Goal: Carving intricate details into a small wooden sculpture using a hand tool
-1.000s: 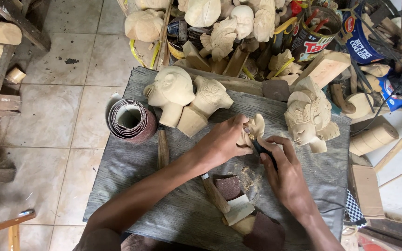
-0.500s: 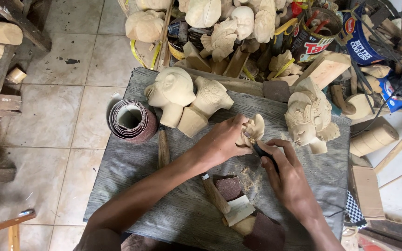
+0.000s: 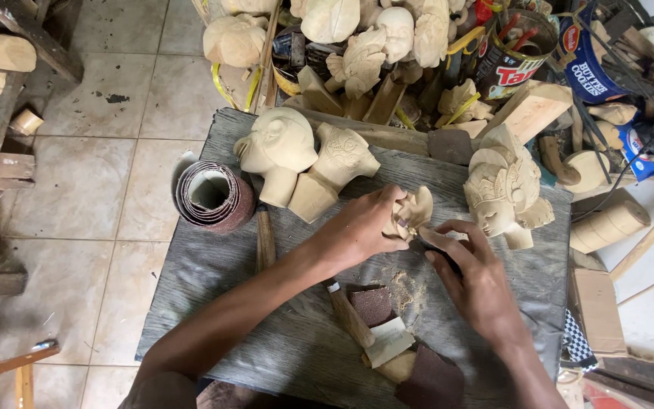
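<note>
With the small pale carving (image 3: pixel 410 212) pinched above the tabletop (image 3: pixel 213 318) in left-hand fingers (image 3: pixel 387 227) and right hand (image 3: pixel 471 276) clenched on a dark tool, risk of slippage into fingertips.

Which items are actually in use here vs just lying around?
In use:
- left hand gripping small pale carving
- right hand with a dark piece pinched against the carving
- grey board

Lying about:
- sandpaper roll
- carved head
- crowned head
- sandpaper scraps
</note>
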